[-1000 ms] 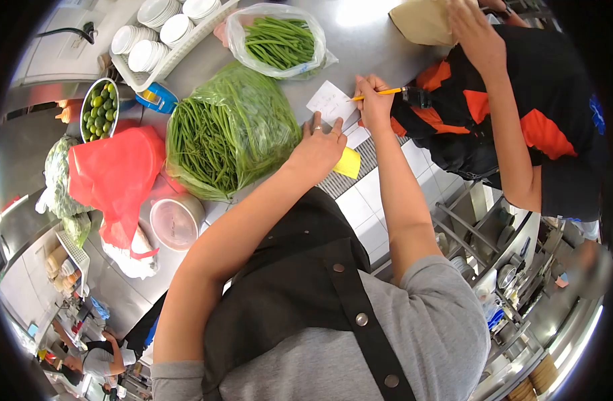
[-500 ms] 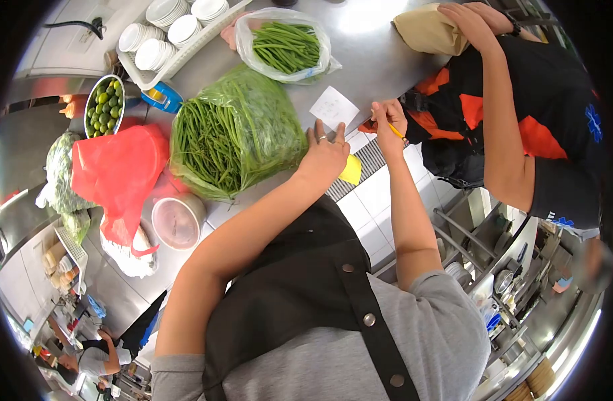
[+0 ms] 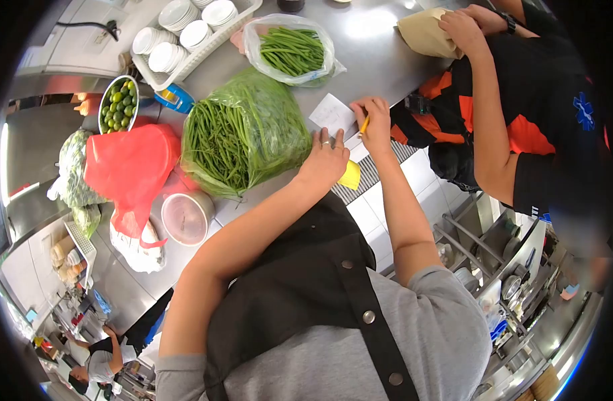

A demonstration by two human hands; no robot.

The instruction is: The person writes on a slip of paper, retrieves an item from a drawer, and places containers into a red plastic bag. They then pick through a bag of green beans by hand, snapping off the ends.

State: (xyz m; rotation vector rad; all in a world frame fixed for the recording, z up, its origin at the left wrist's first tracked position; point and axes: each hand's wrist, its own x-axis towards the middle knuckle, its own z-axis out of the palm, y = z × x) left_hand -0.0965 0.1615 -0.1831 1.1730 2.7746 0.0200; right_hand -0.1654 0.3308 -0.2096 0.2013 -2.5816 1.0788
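Observation:
Fingers spread, my left hand (image 3: pixel 326 160) presses on the near edge of a small white sheet of paper (image 3: pixel 332 112) with faint writing. A ring shows on one finger. My right hand (image 3: pixel 375 127) is closed around a yellow pencil (image 3: pixel 364 125), right at the paper's right edge. Beneath my left wrist a yellow piece of paper (image 3: pixel 350 176) sticks out at the counter's edge. Just left of my left hand sits a large green plastic bag (image 3: pixel 276 127) full of green beans (image 3: pixel 216 144).
A white bag of green beans (image 3: pixel 292 51) lies farther back. To the left are a red bag (image 3: pixel 129 164), a lidded tub (image 3: pixel 186 218), a bowl of limes (image 3: pixel 119 105) and a crate (image 3: pixel 161 81) of white dishes. At right, a person holds a brown paper bag (image 3: pixel 427 33).
My right hand with the pencil has moved left, up to the paper's edge. My left hand stays on the sheet. The whole view has shifted slightly.

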